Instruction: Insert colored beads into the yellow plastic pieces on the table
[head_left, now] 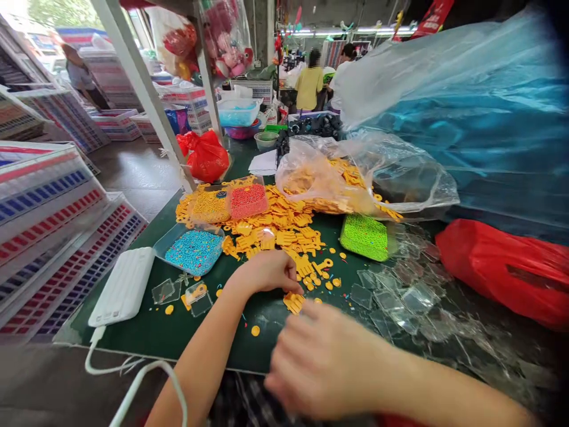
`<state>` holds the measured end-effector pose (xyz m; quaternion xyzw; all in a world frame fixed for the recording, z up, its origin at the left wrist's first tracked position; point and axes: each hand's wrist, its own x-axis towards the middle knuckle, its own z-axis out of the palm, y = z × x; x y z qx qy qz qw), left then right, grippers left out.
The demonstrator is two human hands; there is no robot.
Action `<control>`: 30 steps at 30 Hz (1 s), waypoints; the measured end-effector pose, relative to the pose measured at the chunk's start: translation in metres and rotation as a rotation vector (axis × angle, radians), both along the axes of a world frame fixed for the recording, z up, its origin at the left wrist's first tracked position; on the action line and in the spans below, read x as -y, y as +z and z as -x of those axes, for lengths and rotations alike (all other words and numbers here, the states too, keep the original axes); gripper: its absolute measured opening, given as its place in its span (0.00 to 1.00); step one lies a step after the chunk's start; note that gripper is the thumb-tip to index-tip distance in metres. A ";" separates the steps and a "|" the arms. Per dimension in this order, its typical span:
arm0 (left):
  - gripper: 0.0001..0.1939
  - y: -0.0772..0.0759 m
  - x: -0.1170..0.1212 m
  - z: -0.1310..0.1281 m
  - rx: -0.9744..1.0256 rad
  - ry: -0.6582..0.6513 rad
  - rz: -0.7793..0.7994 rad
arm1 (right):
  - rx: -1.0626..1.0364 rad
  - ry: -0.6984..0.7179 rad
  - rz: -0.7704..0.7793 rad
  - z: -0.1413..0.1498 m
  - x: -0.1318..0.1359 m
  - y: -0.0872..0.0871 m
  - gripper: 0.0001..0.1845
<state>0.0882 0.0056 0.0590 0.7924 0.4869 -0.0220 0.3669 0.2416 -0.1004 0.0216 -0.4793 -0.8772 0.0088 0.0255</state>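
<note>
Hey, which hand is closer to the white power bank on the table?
The left. The left hand is to the right of the white power bank, at the yellow plastic pieces. The right hand, blurred, is farther right and nearer the camera.

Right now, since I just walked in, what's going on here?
A person's left hand rests beside a heap of yellow plastic pieces on a green mat, close to a small yellow cluster. The blurred right hand hangs above that cluster. Blue beads, red beads and green beads lie around the heap. Two other people stand farther back.
</note>
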 end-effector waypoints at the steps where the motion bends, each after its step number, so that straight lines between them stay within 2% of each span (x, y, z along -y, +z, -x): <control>1: 0.09 0.002 0.001 0.001 -0.032 0.004 0.001 | 0.019 0.012 0.012 -0.001 -0.009 0.004 0.19; 7: 0.07 0.002 0.007 -0.003 -0.148 0.007 0.018 | 0.146 0.012 0.147 -0.012 -0.040 0.023 0.23; 12: 0.04 -0.002 0.011 -0.009 -0.213 -0.032 -0.050 | 0.196 -0.040 0.259 0.000 -0.048 0.022 0.22; 17: 0.16 0.006 0.014 -0.015 -0.414 0.002 -0.031 | 0.179 -0.051 0.272 -0.001 -0.050 0.019 0.17; 21: 0.22 0.011 0.015 -0.019 -0.488 0.025 -0.030 | 0.134 -0.014 0.307 -0.005 -0.055 0.019 0.15; 27: 0.24 0.011 0.015 -0.010 -0.431 0.020 -0.064 | 0.091 -0.021 0.323 -0.008 -0.056 0.019 0.14; 30: 0.24 0.010 0.012 0.004 -0.320 0.086 -0.138 | 0.095 -0.011 0.274 -0.010 -0.055 0.016 0.17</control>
